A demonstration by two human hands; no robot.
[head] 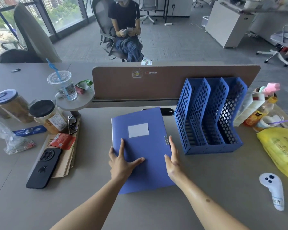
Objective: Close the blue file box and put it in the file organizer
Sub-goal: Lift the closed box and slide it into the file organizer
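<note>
The blue file box [140, 146] lies flat on the grey desk in the middle, lid down, with a pale label on top and a metal clasp on its right edge. My left hand [121, 161] rests flat on the lid near the left edge, fingers spread. My right hand [172, 156] presses against the box's right side by the clasp, fingers straight. The blue mesh file organizer [209, 117] stands upright just right of the box, its three slots holding nothing.
A black phone [44, 165] on papers, snack jars [48, 116] and a plastic cup [63, 85] crowd the left. A yellow bag [281, 150], white controller [273, 190] and bottles sit right. A brown divider panel [173, 80] runs behind; a seated person is beyond it.
</note>
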